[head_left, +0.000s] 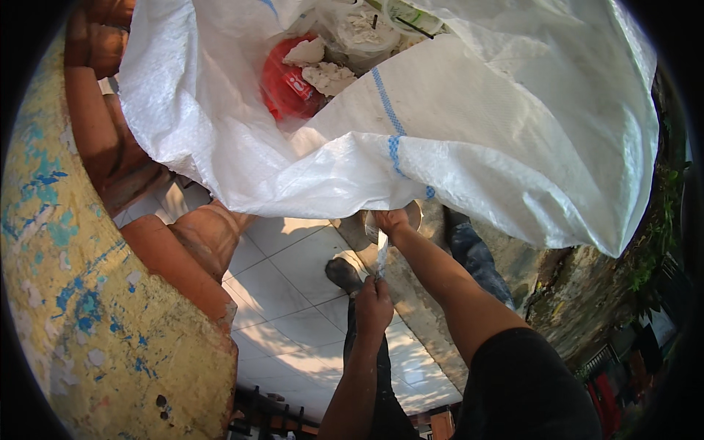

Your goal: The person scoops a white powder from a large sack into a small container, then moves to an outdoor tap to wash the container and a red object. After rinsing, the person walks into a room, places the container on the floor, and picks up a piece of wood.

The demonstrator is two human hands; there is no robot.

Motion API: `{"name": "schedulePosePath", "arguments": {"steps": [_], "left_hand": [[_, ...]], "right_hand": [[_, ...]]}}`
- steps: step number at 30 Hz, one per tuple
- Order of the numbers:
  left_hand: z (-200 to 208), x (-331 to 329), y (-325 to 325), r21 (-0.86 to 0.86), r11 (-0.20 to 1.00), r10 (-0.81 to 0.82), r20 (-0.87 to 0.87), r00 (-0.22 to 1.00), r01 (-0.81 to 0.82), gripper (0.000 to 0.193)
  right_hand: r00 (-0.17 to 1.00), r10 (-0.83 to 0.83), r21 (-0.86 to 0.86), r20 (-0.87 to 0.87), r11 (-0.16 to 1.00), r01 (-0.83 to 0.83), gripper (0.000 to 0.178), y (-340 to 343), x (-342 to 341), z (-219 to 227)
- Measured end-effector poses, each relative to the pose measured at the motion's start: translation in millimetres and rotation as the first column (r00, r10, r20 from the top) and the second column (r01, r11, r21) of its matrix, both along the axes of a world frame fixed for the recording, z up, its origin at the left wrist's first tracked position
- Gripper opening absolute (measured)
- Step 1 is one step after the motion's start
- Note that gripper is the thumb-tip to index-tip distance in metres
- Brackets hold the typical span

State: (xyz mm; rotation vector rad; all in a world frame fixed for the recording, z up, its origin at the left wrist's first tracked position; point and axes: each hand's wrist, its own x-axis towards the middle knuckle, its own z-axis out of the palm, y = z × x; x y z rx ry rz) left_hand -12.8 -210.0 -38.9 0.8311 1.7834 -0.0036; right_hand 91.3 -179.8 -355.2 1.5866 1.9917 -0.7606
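My left hand (373, 304) is closed round the lower end of a narrow, flat, whitish tool (382, 255), which looks like a scraper and points away from me. At the tool's far end is my right hand (391, 219), its fingers curled in front of a round grey pail (415, 217). What those fingers hold is unclear. Above both hands a large white woven sack (315, 180) with blue stripes gapes open and hides most of the pail. Inside the sack lie a red plastic piece (284, 84), whitish rubble chunks (330, 78) and clear plastic waste (359, 33).
On the left runs a yellow wall top (88, 323) with peeling blue paint, edged by orange clay balusters (194, 253). White floor tiles (282, 286) meet rough concrete (425, 304) below. A dark shoe (342, 273) stands on the tiles. Green plants (653, 253) grow at the right.
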Motion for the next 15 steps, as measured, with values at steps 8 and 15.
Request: {"name": "schedulePosePath", "arguments": {"steps": [8,15], "left_hand": [[-0.7,3.3,3.5,0.003,0.999,-0.045,-0.014,0.999,0.045,0.033],[-9.1,1.3,0.9,0.042,0.998,-0.040,-0.030,0.999,0.041,0.033]], "right_hand": [[0.962,-0.060,0.376,-0.266,0.912,0.161,0.055,-4.2,8.7,-17.9],[0.923,0.035,0.209,-0.383,0.977,0.050,0.053,18.9,18.0,3.8]]}}
